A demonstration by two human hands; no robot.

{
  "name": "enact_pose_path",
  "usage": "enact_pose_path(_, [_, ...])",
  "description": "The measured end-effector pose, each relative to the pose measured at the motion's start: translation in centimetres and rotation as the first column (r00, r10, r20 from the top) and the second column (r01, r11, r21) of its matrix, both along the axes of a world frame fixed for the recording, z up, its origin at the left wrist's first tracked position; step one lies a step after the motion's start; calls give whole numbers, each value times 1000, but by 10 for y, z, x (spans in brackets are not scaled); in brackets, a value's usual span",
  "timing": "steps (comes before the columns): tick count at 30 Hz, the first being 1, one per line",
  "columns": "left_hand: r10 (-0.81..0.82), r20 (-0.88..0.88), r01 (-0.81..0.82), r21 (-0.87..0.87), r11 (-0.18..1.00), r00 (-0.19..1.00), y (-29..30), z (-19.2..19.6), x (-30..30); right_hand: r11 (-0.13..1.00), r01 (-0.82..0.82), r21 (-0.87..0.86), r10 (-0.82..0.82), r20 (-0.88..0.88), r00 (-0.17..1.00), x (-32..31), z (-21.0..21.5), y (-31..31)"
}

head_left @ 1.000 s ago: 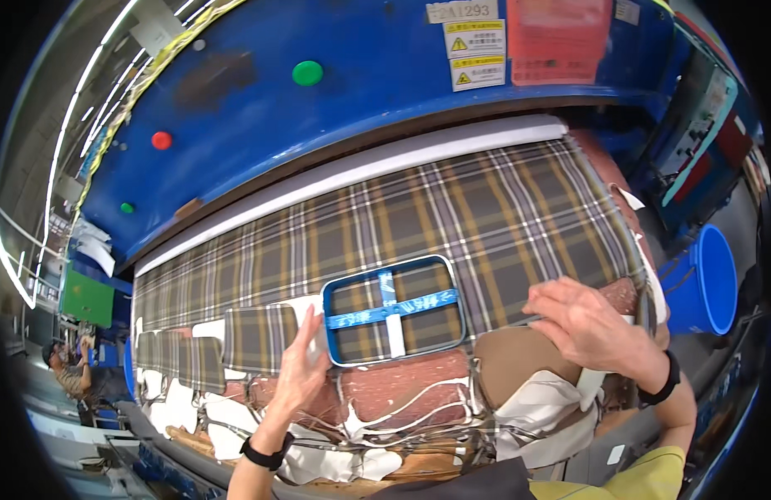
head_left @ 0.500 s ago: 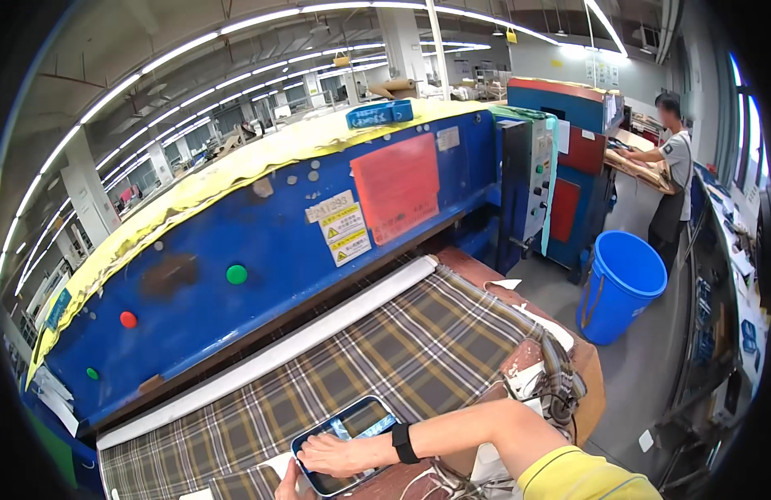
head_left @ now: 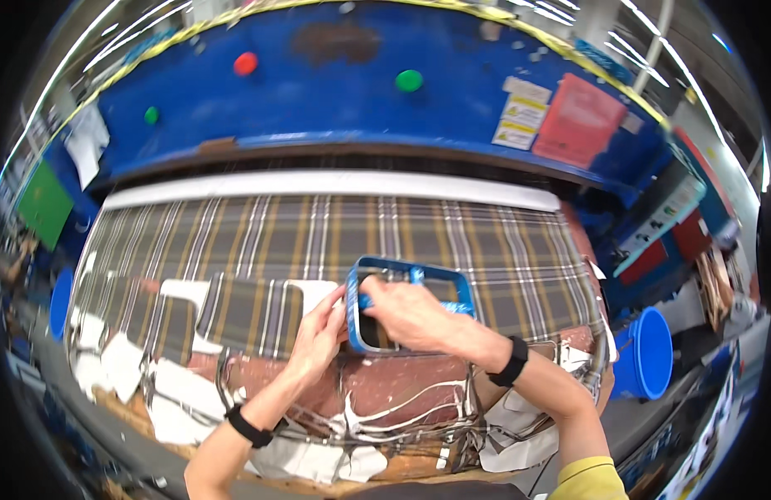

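Observation:
A blue-rimmed cutting die (head_left: 470,287), a rounded open frame with cross braces, lies on brown plaid fabric (head_left: 235,237) near its front edge. My right hand (head_left: 410,315) reaches over the die, its fingers curled and closed on the left part of the frame. My left hand (head_left: 320,333) is at the outside of the die's left wall, fingers together and pressed against it; its fingertips are partly hidden. Left of the die, cut-out gaps show white beneath the plaid.
A big blue press (head_left: 319,92) with red and green buttons spans the back. A white roll-like strip (head_left: 335,183) runs along the fabric's far edge. Plaid offcut strips and white scraps (head_left: 185,396) hang over the front edge. A blue bin (head_left: 650,354) stands at the right.
My view has swung left and down toward the fabric. The right hand has shifted from lying flat over the die to closing on its left part; the left hand now shows fully beside it.

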State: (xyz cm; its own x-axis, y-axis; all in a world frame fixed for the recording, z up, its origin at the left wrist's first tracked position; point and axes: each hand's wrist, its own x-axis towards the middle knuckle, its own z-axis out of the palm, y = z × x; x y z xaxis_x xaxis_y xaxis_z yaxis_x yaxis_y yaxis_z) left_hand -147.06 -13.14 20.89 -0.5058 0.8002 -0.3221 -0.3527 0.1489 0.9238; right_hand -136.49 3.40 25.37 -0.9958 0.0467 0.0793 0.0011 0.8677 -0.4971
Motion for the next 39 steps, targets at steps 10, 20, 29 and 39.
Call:
enact_pose_path(10, [171,-176,-178,-26,984,970,0,-2,14,989,-93,-114,56,-295,954,10,35,20])
enact_pose_path(20, [-41,-944,-244,-127,961,328,-11,24,10,993,-61,96,63,-12,998,98,41,124])
enact_pose_path(29, [-309,-882,259,-224,939,356,106,0,124,852,321,415,-215,-281,935,159,15,149])
enact_pose_path(39, [-285,-806,165,-232,959,519,106,-9,133,817,572,68,-576,76,814,245,-8,177])
